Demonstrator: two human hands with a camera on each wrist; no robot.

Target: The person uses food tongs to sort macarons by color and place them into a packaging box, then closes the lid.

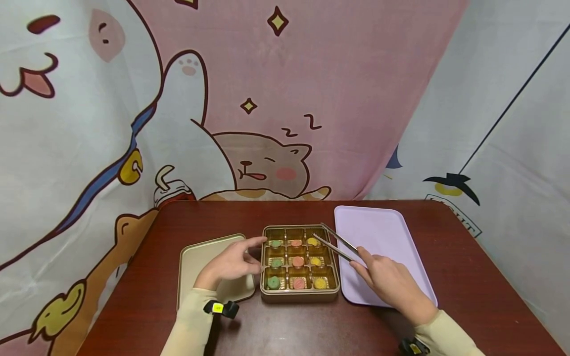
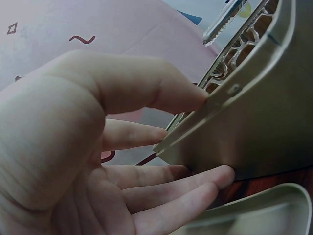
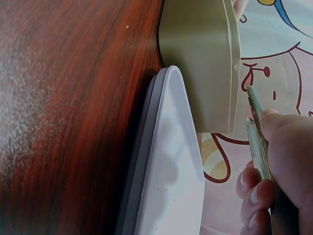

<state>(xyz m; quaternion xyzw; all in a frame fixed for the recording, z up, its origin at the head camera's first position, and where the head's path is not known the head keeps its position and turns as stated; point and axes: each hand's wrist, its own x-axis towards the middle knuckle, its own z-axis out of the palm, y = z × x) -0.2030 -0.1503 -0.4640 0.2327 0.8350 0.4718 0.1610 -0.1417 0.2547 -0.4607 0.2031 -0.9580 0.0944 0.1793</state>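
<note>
A gold-coloured tin (image 1: 300,296) with a divided gold insert sits mid-table. Each compartment shows a small round sweet: a green column (image 1: 273,283) on the left, a pink column (image 1: 299,283) in the middle, a yellow column (image 1: 320,283) on the right. My left hand (image 1: 231,262) touches the tin's left side; in the left wrist view a fingertip rests at the rim and other extended fingers lie along the wall. With my right hand (image 1: 394,282) I grip metal tongs (image 1: 339,239). Their tips are apart above the far right compartment, by its yellow sweet, nothing visible between them.
The tin's pale gold lid (image 1: 196,262) lies left of the tin, partly under my left hand and forearm. A lilac tray (image 1: 371,225) lies to the right, beneath my right hand, with specks on its surface. A patterned cloth (image 1: 356,74) hangs behind the table.
</note>
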